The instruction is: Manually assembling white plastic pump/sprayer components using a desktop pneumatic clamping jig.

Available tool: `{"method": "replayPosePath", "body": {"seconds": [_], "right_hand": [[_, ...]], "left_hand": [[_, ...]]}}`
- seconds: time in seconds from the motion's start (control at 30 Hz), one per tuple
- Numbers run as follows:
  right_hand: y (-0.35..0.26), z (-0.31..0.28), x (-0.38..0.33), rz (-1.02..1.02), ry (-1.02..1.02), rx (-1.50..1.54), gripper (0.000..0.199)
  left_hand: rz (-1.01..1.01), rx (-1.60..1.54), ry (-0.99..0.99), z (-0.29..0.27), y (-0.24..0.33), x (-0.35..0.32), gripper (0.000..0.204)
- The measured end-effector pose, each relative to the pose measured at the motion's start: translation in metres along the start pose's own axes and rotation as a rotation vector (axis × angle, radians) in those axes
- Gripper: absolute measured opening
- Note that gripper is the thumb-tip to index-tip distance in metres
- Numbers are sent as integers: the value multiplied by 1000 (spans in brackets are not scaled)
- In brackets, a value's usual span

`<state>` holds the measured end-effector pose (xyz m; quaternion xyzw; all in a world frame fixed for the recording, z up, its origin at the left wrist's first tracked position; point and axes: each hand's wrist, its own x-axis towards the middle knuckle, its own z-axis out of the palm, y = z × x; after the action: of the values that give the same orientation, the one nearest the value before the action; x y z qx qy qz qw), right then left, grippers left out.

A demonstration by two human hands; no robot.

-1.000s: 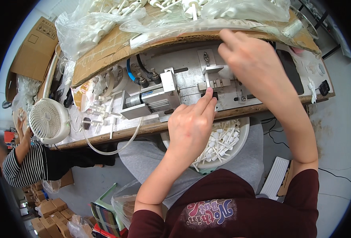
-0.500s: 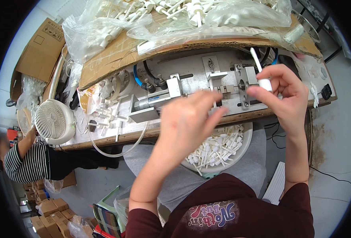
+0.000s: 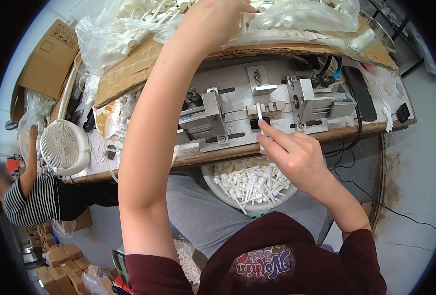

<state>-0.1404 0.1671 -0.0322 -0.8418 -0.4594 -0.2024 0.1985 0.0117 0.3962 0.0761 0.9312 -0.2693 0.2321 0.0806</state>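
Our right hand (image 3: pixel 292 155) pinches a white stick (image 3: pixel 259 112) at the metal fixture (image 3: pixel 277 105). Our left hand (image 3: pixel 214 22) is at far white parts (image 3: pixel 171 10); can't tell its grip.

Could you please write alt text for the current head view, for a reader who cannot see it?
A person's right hand holds a slim white plastic piece at a silver metal fixture, while the left hand is at a heap of white plastic parts beyond. Below, a round whitish basket holds more white parts.
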Motion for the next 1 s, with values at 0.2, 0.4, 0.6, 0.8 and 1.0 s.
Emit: {"method": "replayPosePath", "body": {"seconds": [0.2,0.4,0.6,0.8,1.0], "right_hand": [[-5,1,12,-84,-59,-95,20],[-1,0,13,-2,-27,-95,24],[0,-5,24,-11,-130,-138,23],[-3,-9,28,6,-187,-162,25],[25,-55,75,1,-82,136,30]], "left_hand": [[-92,92,59,-13,2,-20,15],[-228,-11,217,-31,13,-52,15],[-449,-301,430,-52,56,-67,16],[-303,-427,515,-60,79,-102,13],[-318,-681,344,-48,100,-141,40]]}}
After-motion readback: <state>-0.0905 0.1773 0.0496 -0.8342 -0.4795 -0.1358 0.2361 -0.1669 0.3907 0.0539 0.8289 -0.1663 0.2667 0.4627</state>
